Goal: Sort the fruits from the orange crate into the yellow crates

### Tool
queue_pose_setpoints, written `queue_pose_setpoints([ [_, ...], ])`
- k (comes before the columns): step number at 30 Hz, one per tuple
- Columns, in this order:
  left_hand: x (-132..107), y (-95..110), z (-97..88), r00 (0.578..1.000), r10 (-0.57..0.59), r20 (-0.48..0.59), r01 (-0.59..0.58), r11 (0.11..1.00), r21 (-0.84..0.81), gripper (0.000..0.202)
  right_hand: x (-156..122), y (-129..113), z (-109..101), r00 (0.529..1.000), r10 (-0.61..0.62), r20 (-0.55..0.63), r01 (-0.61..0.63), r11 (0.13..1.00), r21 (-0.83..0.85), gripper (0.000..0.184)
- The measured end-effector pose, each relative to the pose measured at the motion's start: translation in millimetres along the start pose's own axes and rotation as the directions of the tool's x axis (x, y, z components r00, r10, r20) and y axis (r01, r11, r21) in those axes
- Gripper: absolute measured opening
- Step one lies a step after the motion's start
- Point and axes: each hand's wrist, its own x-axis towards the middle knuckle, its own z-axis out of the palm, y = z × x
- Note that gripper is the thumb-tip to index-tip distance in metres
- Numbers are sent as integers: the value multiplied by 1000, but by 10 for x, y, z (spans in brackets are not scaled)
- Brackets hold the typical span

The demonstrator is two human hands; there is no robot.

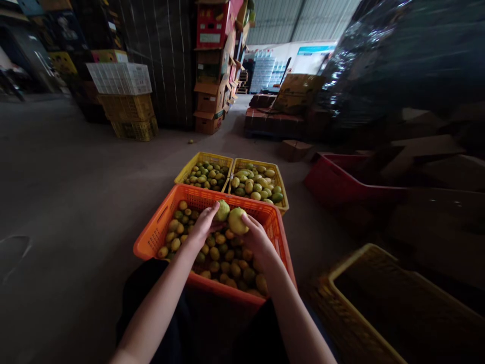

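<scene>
Left hand (204,222): grasping a green fruit (222,211), thumb on the near-left side; far fingers mostly hidden. Right hand (256,233): grasping a yellow-green fruit (237,221) from the right, thumb along its upper right. The two fruits are side by side, can't tell if they touch. Both are over the far half of the orange crate (156,222), above its contents.

Orange crate sits between the person's knees, holding many small fruits (227,268), mixed green, yellow and orange-brown. Forearms reach in over its near rim.

Just beyond its far side, two yellow crates next to each other: left crate (216,160) has mostly green fruit with some yellow, right crate (282,188) has paler, larger-looking ones.

Near right: another yellow crate (350,261), dark inside, contents not readable. Farther right: red bin (329,177) with cardboard around it.

Far left: white crate (120,79) on top of yellow ones (131,114). Far middle: tall carton stack (210,76); one loose fruit (191,141) on the floor (76,202) in front of it. Far right: plastic-wrapped stack (379,65), dark.
</scene>
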Motion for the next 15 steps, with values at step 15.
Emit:
queue_pose_setpoints([
  [15, -20, 112, 30, 981, -134, 142, 173, 932, -318, 23, 61, 58, 39, 963, 243, -113, -228, 965, 129, 26],
])
